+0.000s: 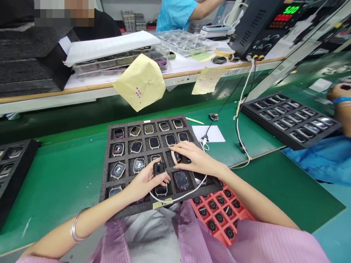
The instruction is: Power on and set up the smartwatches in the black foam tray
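Purple shirt cloth sits closest on my feed. Past it, I see the right hand with its grip closed on a tilted watch over the foam tray. The left hand grips a small black device above that tray, a white cable looping below. Green counter spreads beyond.

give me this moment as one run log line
left hand: holding black device; right hand: grasping watch; foam tray: beneath both hands, watches in compartments; white cable: looping across foam tray
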Tool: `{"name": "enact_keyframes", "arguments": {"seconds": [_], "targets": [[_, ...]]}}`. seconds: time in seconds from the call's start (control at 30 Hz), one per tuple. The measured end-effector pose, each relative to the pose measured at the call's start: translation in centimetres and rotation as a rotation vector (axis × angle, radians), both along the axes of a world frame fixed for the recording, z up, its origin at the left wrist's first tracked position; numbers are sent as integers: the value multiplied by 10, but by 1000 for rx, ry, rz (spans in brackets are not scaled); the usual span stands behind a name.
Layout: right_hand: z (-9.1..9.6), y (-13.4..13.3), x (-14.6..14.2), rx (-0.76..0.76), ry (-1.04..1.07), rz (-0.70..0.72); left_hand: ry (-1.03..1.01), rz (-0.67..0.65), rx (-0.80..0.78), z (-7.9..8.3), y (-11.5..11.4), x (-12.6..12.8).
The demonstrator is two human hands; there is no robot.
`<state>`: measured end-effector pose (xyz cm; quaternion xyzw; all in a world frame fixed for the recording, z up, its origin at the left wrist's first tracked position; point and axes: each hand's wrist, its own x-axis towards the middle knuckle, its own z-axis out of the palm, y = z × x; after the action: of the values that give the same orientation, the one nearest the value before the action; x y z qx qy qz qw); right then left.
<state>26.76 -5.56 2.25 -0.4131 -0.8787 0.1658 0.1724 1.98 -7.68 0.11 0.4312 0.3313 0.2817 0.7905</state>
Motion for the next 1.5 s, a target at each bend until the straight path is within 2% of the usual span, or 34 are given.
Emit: {"name": "enact_keyframes", "arguments": {"seconds": [0.1,0.23,0.3,0.43,0.6,0.7,0.8,0.97,1.27,1.5], "targets": [[10,-2,22,49,-105,-40,7,-18,-28,5,1,-2],[19,0,42,-39,-241,-74,17,-99,-66,15,2,4],[21,2,42,-64,-278,-58,35,-96,-89,22,3,13],[22,5,32,-40,-333,-50,42,-6,-156,31,5,32],[29,0,40,-30,-261,-101,1,-71,-145,19,9,41],[33,-11,37,-13,-5,-112,-54,-100,-131,10,9,40],[29,-21,16,-39,199,-40,-125,-110,-99,5,9,40],[15,-24,-14,-54,96,-8,-122,-93,-49,1,10,40],[24,-23,-13,24,-24,39,-43,-34,14,3,9,42],[17,-26,-23,104,-45,18,-36,20,15,1,8,41]]}}
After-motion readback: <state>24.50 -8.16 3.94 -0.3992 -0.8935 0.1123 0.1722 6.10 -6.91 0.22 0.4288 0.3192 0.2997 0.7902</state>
